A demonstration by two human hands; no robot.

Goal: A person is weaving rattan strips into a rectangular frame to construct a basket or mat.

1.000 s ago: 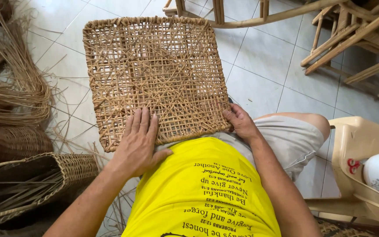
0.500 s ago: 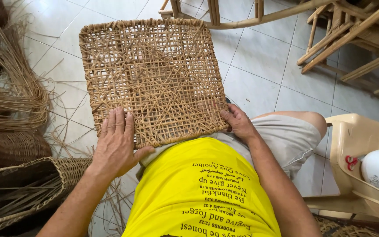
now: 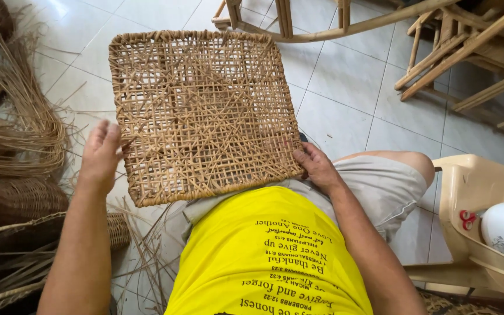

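A square woven rattan panel (image 3: pixel 202 108) with an open lattice weave rests on my lap, tilted away from me. My left hand (image 3: pixel 99 154) lies against its left edge with the fingers extended upward. My right hand (image 3: pixel 316 167) grips the panel's near right corner, thumb on top. I wear a yellow shirt and grey shorts.
Bundles of loose rattan strands (image 3: pixel 21 125) and woven baskets (image 3: pixel 16 201) lie on the tiled floor at left. Wooden chair frames (image 3: pixel 462 52) stand at the back right. A beige plastic chair (image 3: pixel 479 198) is close at right.
My left hand has slid from the panel's near edge out to its left side. The panel has turned slightly. My right hand has stayed at the near right corner.
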